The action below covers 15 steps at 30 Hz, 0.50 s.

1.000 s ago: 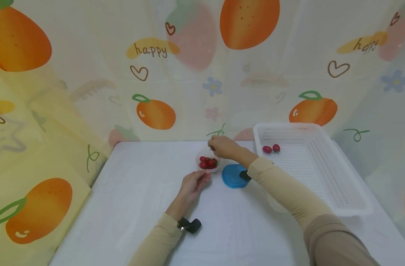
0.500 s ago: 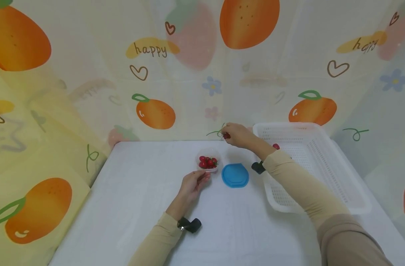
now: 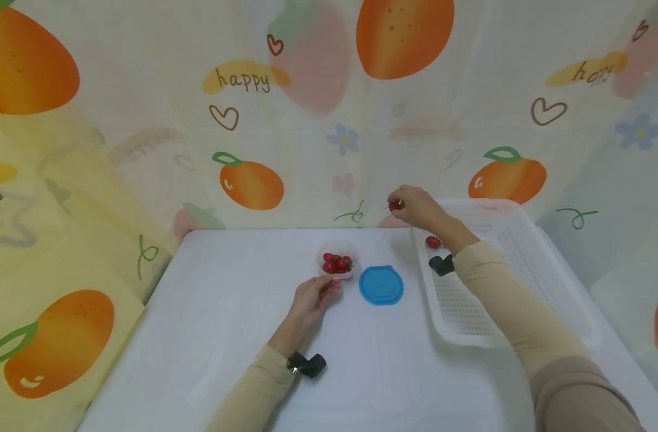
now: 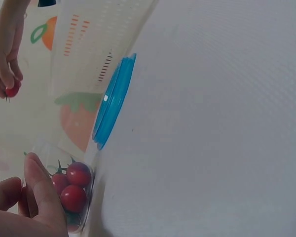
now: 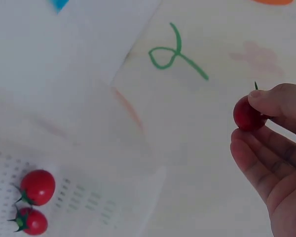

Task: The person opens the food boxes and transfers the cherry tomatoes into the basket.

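Observation:
My right hand (image 3: 418,209) pinches a red cherry tomato (image 5: 249,114) with a green stem between thumb and fingers. It is raised near the back left corner of the white plastic basket (image 3: 434,324). Inside that basket, two more cherry tomatoes (image 5: 38,187) show in the right wrist view. On the table, my left hand (image 3: 310,300) holds the near edge of a small clear container (image 3: 337,276), thumb and fingertips at its rim. Several cherry tomatoes (image 4: 73,198) lie in the container. The left fingertips are partly hidden behind the thumb in the left wrist view.
A blue lid (image 3: 381,285) lies flat on the white-covered table (image 3: 226,336), between the container and the basket. Behind the table hangs a fruit-printed curtain (image 3: 302,162). The basket takes up the table's right side.
My right hand has moved from above the clear container to the right and up, toward the basket, carrying the cherry tomato. The left hand stays at the container.

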Motion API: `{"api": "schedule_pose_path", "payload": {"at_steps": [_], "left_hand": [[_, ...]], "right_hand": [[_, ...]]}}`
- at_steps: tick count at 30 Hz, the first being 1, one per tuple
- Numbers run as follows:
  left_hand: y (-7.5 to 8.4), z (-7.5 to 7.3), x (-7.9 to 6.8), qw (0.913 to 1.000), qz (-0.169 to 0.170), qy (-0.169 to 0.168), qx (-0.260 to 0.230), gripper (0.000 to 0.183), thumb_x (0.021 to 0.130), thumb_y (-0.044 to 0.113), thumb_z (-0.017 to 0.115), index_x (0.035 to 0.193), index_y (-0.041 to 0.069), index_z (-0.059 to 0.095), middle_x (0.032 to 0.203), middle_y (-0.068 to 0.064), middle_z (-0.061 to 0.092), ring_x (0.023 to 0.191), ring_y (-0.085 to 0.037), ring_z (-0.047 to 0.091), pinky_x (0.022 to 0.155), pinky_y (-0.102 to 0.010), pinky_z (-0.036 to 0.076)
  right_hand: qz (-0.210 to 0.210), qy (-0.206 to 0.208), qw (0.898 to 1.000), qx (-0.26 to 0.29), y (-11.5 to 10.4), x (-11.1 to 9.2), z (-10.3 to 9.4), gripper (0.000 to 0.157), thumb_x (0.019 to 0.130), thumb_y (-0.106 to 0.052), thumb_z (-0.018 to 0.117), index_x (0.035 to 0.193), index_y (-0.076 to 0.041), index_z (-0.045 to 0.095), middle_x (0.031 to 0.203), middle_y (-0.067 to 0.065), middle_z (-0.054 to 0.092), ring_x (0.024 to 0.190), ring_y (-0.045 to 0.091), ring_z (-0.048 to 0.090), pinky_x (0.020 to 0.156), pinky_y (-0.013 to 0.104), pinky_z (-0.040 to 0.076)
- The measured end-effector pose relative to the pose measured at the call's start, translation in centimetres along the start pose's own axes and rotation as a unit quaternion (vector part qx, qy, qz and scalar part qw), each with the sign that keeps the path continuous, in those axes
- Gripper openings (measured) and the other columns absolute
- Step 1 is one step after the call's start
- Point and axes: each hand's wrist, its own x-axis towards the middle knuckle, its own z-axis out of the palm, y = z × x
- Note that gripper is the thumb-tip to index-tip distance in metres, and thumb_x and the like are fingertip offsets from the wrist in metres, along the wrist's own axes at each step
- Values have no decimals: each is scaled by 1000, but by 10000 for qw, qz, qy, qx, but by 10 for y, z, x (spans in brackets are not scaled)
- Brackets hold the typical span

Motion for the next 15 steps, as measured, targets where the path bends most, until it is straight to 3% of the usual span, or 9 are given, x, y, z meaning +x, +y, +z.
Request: {"api": "schedule_pose_path", "payload": {"at_steps": [5, 10, 15], "left_hand": [[-2, -2, 0, 9999, 93, -144, 19, 27, 97, 13, 58, 118, -4, 57, 92, -4, 73, 86, -11, 70, 78, -19, 59], [-2, -1, 1, 9998, 52, -189, 77, 28, 97, 14, 58, 119, -3, 58, 98, -7, 73, 91, -13, 71, 80, -20, 59], [0, -3, 0, 9999, 42, -119, 95, 30, 97, 16, 59, 121, -3, 58, 103, -10, 72, 92, -14, 70, 80, -19, 58]], "right_hand": [[310, 96, 9994, 139, 21, -12, -8, 28, 89, -3, 62, 115, 6, 64, 104, 22, 63, 95, 34, 61, 85, 45, 55], [912, -9, 9955, 254, 42, -29, -14, 31, 91, -5, 60, 121, 4, 61, 109, 24, 61, 95, 34, 58, 86, 46, 56], [1087, 37, 9937, 266, 69, -38, -11, 29, 91, -5, 59, 118, 7, 62, 107, 26, 62, 93, 36, 57, 86, 49, 54]]}}
